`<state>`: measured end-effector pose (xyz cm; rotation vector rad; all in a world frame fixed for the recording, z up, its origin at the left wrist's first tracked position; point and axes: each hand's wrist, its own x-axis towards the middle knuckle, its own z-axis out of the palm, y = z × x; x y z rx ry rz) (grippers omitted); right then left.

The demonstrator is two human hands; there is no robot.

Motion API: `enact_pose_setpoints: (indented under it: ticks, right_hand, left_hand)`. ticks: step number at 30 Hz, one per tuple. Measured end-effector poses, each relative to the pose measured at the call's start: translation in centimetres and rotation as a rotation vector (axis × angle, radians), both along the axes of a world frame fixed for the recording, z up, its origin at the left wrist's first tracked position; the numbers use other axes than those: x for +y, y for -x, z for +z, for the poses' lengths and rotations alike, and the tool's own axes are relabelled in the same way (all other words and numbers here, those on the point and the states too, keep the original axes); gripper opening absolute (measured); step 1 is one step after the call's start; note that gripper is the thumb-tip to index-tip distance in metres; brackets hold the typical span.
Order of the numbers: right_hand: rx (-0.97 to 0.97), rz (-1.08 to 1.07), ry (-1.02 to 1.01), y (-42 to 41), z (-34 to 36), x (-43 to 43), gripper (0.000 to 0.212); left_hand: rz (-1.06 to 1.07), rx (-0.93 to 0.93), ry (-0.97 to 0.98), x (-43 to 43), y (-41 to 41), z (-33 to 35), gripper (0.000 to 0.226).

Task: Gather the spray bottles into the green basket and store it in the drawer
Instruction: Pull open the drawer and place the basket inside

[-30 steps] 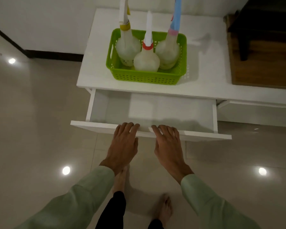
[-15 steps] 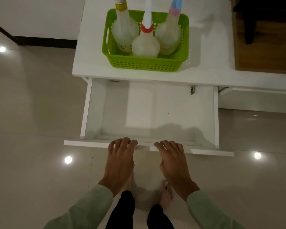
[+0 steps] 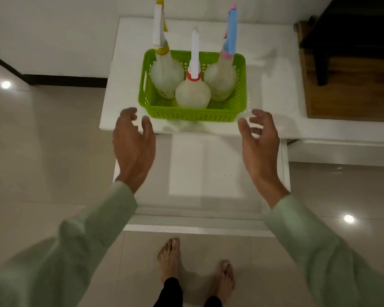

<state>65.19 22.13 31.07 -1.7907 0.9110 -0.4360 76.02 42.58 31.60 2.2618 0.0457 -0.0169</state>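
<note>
Head view, looking down. The green basket point(image 3: 193, 111) stands on the white bench point(image 3: 273, 89), near its front edge, and holds three spray bottles upright: one with a yellow collar point(image 3: 166, 78) at the back left, one with a red collar point(image 3: 192, 93) in front between the other two, and one with a pink and blue nozzle point(image 3: 220, 82) at the back right. Below the bench the drawer point(image 3: 208, 169) is pulled well out and its floor is bare.

The left hand point(image 3: 133, 145) and the right hand point(image 3: 259, 147) are raised above the drawer, one to each side of the basket's front corners. Both are spread, fingers loosely curled, palms turned toward each other; neither touches the basket or anything else.

Step in hand, as judged: the gathering looks complete, the drawer is ready, and the hands are placed to take the basket. The next move calls for a grip on its two short sides, a level lift so the tall bottles do not tip, and a descent into the drawer. Whether the nozzles will clear the bench top when the drawer closes cannot be told; the bottles may need laying flat.
</note>
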Motion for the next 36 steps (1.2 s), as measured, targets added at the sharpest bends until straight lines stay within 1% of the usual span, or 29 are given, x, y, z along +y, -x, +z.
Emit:
enact_pose_setpoints:
  ticks: [4, 6, 9, 11, 13, 17, 19, 22, 25, 28, 32, 36]
  right_hand:
    - [0.125, 0.015, -0.061, -6.2, 0.3, -2.0, 0.054]
    - [0.187, 0.04, -0.091, -8.2, 0.2, -2.5, 0.053]
    - [0.263, 0.033, -0.099, -9.8, -0.1, -3.2, 0.043]
    - [0.313, 0.031, -0.087, -10.4, -0.2, -3.9, 0.046]
    - [0.34, 0.043, -0.076, -10.5, -0.4, -4.6, 0.048]
    - [0.318, 0.046, -0.063, -10.1, -0.5, -5.3, 0.048]
    - [0.296, 0.043, -0.065, -9.3, -0.6, -5.3, 0.047]
    - [0.261, 0.041, -0.06, -7.0, -0.6, -5.1, 0.045]
    - [0.23, 0.066, -0.045, -3.7, -0.5, -4.8, 0.049]
    - [0.2, 0.1, -0.042, 0.2, -0.5, -4.0, 0.056]
    - [0.157, 0.126, -0.074, 5.7, -1.1, -2.4, 0.065]
    - [0.187, 0.117, -0.122, 10.5, -3.1, -1.0, 0.063]
  left_hand:
    - [-0.007, 0.075, -0.062, -3.4, -5.4, 0.4, 0.054]
    - [-0.024, 0.135, -0.091, -4.5, -7.1, 0.1, 0.057]
    - [0.017, 0.238, -0.068, -4.8, -9.0, -0.6, 0.049]
    - [0.035, 0.282, -0.053, -4.7, -10.2, -1.0, 0.042]
    - [0.006, 0.306, -0.06, -4.5, -11.1, -1.2, 0.038]
    - [0.007, 0.327, -0.035, -4.0, -11.2, -1.0, 0.041]
    - [0.015, 0.308, -0.042, -3.7, -10.4, -0.6, 0.043]
    - [-0.026, 0.281, -0.033, -2.8, -8.2, 0.0, 0.05]
    - [-0.066, 0.263, -0.024, -1.3, -5.0, 0.6, 0.058]
    - [-0.105, 0.26, 0.018, 0.4, -1.1, 0.7, 0.056]
    - [-0.095, 0.293, 0.088, 2.5, 4.1, 0.0, 0.05]
    - [-0.095, 0.364, 0.13, 4.2, 8.4, -1.9, 0.048]
